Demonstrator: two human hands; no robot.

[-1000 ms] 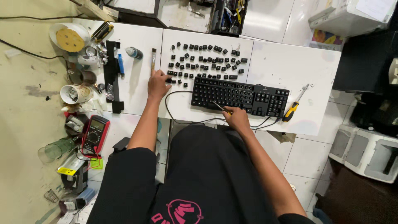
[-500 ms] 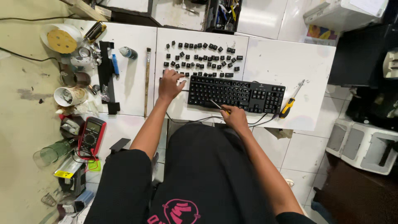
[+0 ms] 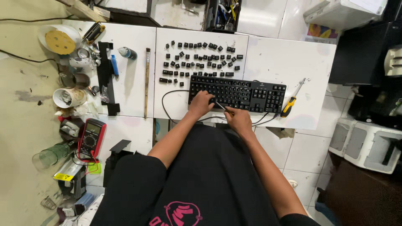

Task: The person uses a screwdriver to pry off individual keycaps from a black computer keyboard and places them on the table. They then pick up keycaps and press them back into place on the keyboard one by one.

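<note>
Resting on the near-left keys of a black plastic computer keyboard (image 3: 238, 93) on a white tabletop (image 3: 289, 58), the left hand (image 3: 201, 104) lies with fingers curled. The right hand (image 3: 237, 119) grips a thin metal tool (image 3: 220, 105), its tip touching the keys. Loose black keycaps (image 3: 200, 60) lie in rows beyond the keyboard.

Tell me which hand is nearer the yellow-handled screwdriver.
Right. The right hand is at the keyboard's near edge, closer to the screwdriver lying off the keyboard's right end; the left hand rests further left.
</note>
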